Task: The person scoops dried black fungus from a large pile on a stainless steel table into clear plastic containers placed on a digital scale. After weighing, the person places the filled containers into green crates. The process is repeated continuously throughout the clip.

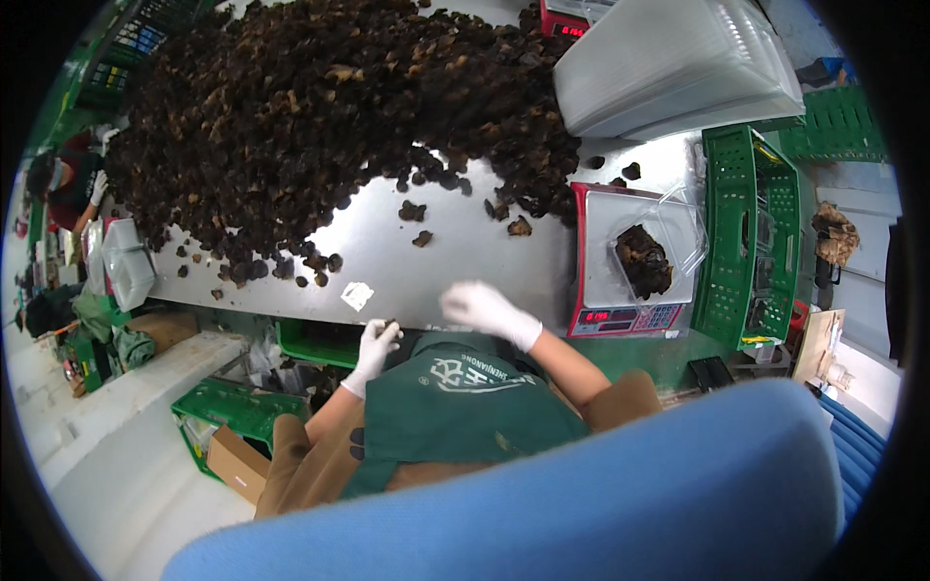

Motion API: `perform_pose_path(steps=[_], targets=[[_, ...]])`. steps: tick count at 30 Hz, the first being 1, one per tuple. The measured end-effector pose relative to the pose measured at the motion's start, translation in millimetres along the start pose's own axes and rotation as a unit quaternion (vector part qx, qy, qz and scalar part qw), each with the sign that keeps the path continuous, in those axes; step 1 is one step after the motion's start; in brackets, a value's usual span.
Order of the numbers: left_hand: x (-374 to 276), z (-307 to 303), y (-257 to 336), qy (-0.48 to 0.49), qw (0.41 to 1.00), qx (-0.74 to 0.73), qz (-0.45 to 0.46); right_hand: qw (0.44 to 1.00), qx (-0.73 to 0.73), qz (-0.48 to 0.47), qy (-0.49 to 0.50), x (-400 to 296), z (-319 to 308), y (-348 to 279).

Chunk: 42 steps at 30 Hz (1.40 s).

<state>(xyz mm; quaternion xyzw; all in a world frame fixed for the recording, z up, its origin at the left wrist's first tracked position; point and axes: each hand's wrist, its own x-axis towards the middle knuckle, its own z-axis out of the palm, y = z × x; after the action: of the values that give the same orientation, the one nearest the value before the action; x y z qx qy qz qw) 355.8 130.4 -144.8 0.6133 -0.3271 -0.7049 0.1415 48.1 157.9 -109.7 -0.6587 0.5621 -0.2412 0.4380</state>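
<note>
Both my hands wear white gloves. My left hand (378, 350), at the front edge of the steel table (465, 240), pinches a small dark piece (391, 322) between thumb and fingertips. To its right, my right hand (488, 312) hovers over the table, blurred; whether its fingers hold anything cannot be told. A large heap of dark brown mushrooms (305, 109) spreads beyond, with a few loose pieces (413, 211) nearer me. On the red-framed digital scale (597, 279) at right lies an unlidded clear plastic clamshell box (672, 250) with dark mushrooms (643, 261) in it.
A tall stack of clear plastic boxes (668, 72) stands behind the scale. Green crates are at right (726, 240) and lower left (240, 403). A white scrap (357, 295) lies near the table edge. Another person (69, 178) works at far left.
</note>
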Motion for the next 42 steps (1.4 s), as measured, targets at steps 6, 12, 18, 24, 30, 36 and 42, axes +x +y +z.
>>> perform_pose_path(steps=[6, 12, 18, 24, 30, 36, 42], targets=[[74, 7, 76, -0.112, 0.99, -0.003, 0.082, 0.954, -0.175, 0.018, 0.242, 151, -23, 22], [145, 1, 126, -0.09, 0.978, 0.054, 0.181, 0.967, -0.111, 0.066, 0.22, 142, -50, 25], [126, 41, 150, -0.055, 0.766, 0.446, 0.46, 0.954, -0.155, 0.162, 0.201, 39, -17, 30], [146, 79, 133, -0.085, 0.767, 0.477, 0.421, 0.954, -0.131, 0.183, 0.199, 66, -12, 29], [121, 53, 180, -0.216, 0.967, 0.092, 0.096, 0.939, -0.06, 0.117, 0.319, 112, -44, 7], [61, 66, 213, -0.182, 0.957, 0.119, 0.191, 0.939, 0.262, 0.095, 0.199, 91, -67, -73], [27, 112, 230, -0.271, 0.949, 0.096, 0.132, 0.844, 0.481, 0.116, 0.208, 44, -92, -67]])
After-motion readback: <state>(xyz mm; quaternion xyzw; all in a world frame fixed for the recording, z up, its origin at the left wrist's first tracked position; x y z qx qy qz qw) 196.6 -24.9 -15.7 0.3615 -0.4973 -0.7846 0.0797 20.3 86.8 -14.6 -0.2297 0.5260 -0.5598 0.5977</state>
